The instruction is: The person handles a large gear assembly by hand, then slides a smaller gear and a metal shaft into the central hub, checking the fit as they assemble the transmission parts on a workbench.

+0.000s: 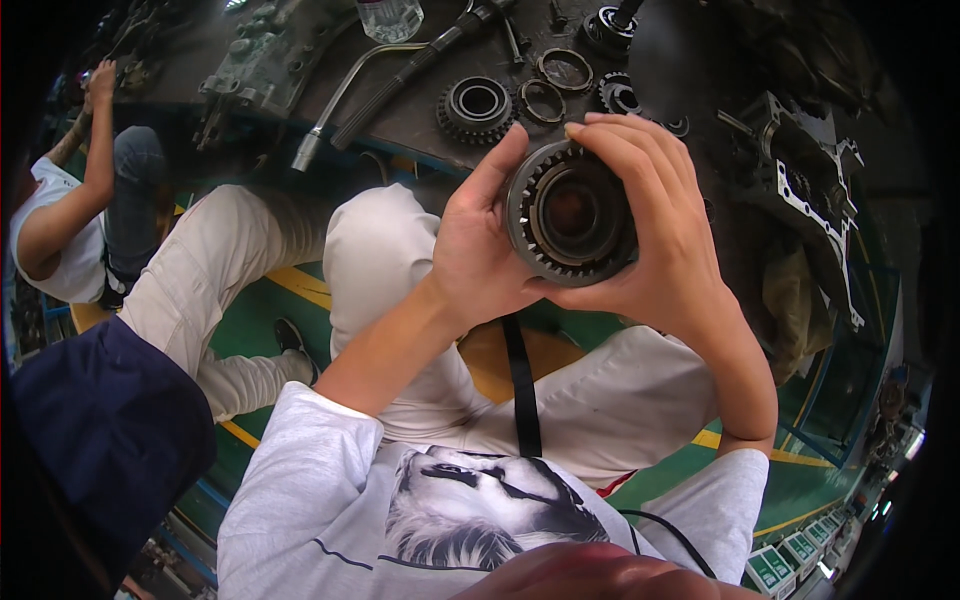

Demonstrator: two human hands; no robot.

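Note:
A dark steel gear (570, 215) with a toothed ring and a round central bore is held up between my two hands, its open face toward me. My left hand (480, 230) cups its left side, thumb pointing up along the rim. Around its right side and top wrap the fingers of my right hand (660, 220), the thumb lying under the lower edge. On the bench just beyond are another gear (477, 108) and two thin synchronizer rings, one nearer (541, 103) and one behind it (566, 70). The back of the gear is hidden.
The dark bench (420, 105) carries a splined shaft (410, 72), a bent socket wrench (335, 105), a clear bottle (390, 18) and metal housings at left (262, 65) and right (810, 180). A person in dark blue (110, 430) sits close at my left; another (70, 220) works farther off.

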